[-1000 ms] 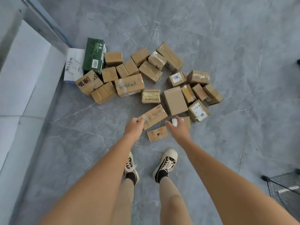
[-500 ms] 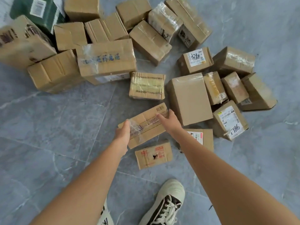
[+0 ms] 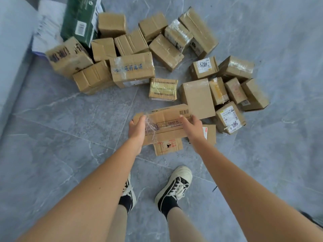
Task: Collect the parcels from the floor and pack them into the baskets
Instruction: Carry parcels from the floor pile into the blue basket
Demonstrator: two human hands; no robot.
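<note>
Pick-up step in hand: a flat, oblong brown cardboard parcel with clear tape and a printed barcode [image 3: 166, 124] is gripped at both short ends, left hand [image 3: 137, 129] at the crinkled-tape end, right hand [image 3: 193, 125] at the barcode end. Left fingers are curled round the edge of the carton; right fingers are wrapped over its far edge with the thumb [image 3: 183, 119] laid on top, so both are clamped on it. The parcel appears raised just off the grey marbled tile floor [image 3: 70, 137], since it overlaps a small brown carton with red print [image 3: 167, 147] beneath it, though contact cannot be ruled out. The rest of the parcels are left on the floor: a loose heap of brown cartons beyond the hands, among them a plain square brown box [image 3: 199, 98] just beside the held one, a labelled carton marked with handwritten digits [image 3: 230, 117] at right, and a dark green box [image 3: 80, 20] at the far left by a pale wall [image 3: 12, 41]. No basket can be identified in view. Judged next: the parcel is to be lifted clear without dragging the red-print carton, then carried to a basket that must first be located, probably by turning away from the heap. Task judged barely begun, most of the pile untouched.
</note>
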